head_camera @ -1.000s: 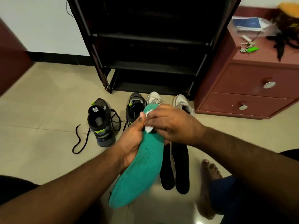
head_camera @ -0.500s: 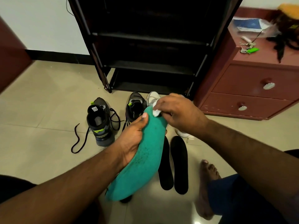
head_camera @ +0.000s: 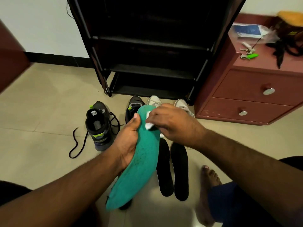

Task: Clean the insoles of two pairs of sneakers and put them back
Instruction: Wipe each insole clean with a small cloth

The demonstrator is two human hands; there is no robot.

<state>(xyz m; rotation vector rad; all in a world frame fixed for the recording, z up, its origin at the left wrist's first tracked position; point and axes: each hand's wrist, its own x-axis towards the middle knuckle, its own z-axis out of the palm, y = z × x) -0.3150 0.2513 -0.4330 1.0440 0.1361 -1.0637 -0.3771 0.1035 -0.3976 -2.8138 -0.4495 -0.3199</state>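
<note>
Teal foam fills the middle of the scene: a person's left hand (head_camera: 129, 141) grips a teal insole (head_camera: 141, 163) along its left edge, thumb on the upper face and fingers wrapped behind, holding it tilted above the tiled floor (head_camera: 41, 99). The right hand (head_camera: 172, 123) pinches a small white wipe (head_camera: 148, 126) against the insole's upper end, fingers curled down over it. Behind, a black shoe rack (head_camera: 147, 46) stands with its dark shelves showing nothing inside. A dark sneaker (head_camera: 98, 126) with loose laces sits left of the hands, its opening showing no insole; a second dark sneaker (head_camera: 133, 104) and a white pair (head_camera: 180, 102) are just in front of the rack. Two black insoles (head_camera: 172, 169) lie side by side on the floor below the right wrist. A red drawer unit (head_camera: 246, 92) bounds the right side; open tile stretches left.
</note>
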